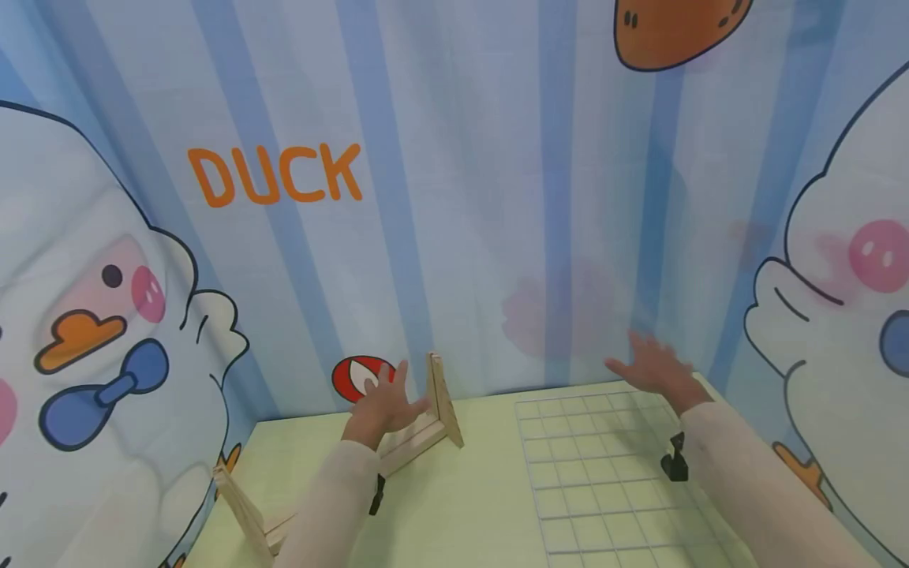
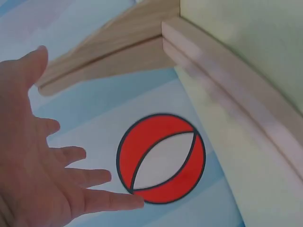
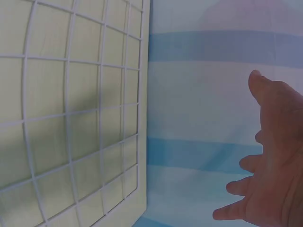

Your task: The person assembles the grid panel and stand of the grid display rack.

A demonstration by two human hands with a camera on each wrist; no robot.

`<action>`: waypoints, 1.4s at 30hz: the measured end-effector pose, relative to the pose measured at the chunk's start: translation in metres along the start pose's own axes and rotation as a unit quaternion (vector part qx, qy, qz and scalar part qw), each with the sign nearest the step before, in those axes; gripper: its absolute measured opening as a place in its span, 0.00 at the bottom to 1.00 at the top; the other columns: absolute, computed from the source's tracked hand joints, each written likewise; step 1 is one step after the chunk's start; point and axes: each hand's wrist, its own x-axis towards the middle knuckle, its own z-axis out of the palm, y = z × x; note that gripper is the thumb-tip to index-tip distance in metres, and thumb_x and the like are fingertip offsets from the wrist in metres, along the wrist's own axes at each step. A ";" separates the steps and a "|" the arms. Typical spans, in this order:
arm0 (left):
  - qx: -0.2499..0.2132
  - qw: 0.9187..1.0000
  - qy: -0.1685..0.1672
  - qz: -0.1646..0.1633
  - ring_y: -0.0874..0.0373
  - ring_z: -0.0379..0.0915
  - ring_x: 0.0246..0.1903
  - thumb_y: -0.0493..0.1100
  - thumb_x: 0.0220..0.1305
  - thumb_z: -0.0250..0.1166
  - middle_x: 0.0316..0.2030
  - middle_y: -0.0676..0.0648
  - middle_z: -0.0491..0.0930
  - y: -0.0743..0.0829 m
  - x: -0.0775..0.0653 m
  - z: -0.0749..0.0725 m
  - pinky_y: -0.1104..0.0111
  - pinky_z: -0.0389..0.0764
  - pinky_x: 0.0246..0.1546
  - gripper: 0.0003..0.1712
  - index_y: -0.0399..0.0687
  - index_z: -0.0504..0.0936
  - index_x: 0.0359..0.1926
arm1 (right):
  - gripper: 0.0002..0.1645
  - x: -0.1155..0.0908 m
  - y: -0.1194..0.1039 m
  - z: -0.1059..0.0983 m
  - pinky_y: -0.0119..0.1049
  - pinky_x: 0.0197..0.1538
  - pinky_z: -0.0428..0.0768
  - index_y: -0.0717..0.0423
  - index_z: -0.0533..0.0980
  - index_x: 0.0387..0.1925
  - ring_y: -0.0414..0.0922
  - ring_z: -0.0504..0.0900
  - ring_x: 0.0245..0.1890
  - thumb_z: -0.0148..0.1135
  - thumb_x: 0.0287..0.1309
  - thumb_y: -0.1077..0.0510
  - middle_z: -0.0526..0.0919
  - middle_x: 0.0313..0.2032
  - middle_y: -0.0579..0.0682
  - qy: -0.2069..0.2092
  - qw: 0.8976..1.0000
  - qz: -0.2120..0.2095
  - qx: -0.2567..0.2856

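Observation:
My left hand (image 1: 386,408) is raised with its fingers spread and holds nothing. It is nearest to a wooden stand (image 1: 414,447), whose upright end piece rises just right of the hand in the head view. The left wrist view shows the stand's wooden bar (image 2: 232,85) and slanted end piece (image 2: 113,47) beyond the thumb. My right hand (image 1: 653,366), fingers extended and holding nothing, hovers over the far right part of a white wire grid panel (image 1: 589,457) lying on the table. In the right wrist view the grid (image 3: 68,113) lies apart from the hand (image 3: 279,161).
A pale yellow-green table (image 1: 483,489) carries both objects. The stand's other end piece (image 1: 241,509) stands at the near left, partly behind my left sleeve. A striped blue curtain (image 1: 469,197) with duck pictures closes off the back and sides.

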 end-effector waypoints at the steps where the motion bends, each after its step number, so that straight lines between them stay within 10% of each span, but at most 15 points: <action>1: -0.002 1.000 0.005 0.006 0.26 0.51 0.74 0.65 0.70 0.55 0.79 0.34 0.46 0.002 0.000 0.005 0.28 0.67 0.60 0.49 0.52 0.46 0.82 | 0.63 -0.001 0.004 0.001 0.88 0.59 0.45 0.60 0.35 0.81 0.85 0.37 0.71 0.42 0.66 0.21 0.36 0.77 0.75 -0.006 1.000 0.002 0.000; 19: -0.089 0.994 -0.049 -0.027 0.31 0.69 0.61 0.58 0.63 0.68 0.65 0.25 0.65 0.064 -0.010 0.070 0.42 0.75 0.60 0.53 0.23 0.56 0.71 | 0.65 -0.022 0.084 0.026 0.76 0.67 0.57 0.85 0.46 0.70 0.84 0.48 0.68 0.54 0.65 0.30 0.50 0.67 0.89 -0.068 0.995 0.065 -0.023; 33: -0.109 0.990 -0.084 0.013 0.37 0.73 0.47 0.52 0.59 0.66 0.54 0.29 0.66 0.113 -0.010 0.140 0.44 0.78 0.53 0.40 0.26 0.66 0.61 | 0.62 -0.036 0.109 0.062 0.73 0.66 0.62 0.85 0.53 0.67 0.82 0.57 0.63 0.63 0.59 0.35 0.59 0.62 0.86 -0.079 0.989 0.127 -0.005; 42: -0.135 0.987 -0.078 0.020 0.37 0.72 0.40 0.50 0.56 0.69 0.46 0.32 0.66 0.136 -0.014 0.157 0.45 0.80 0.45 0.34 0.26 0.70 0.52 | 0.62 -0.037 0.116 0.071 0.71 0.61 0.68 0.86 0.54 0.64 0.80 0.65 0.56 0.64 0.56 0.34 0.63 0.56 0.86 -0.091 0.987 0.134 -0.008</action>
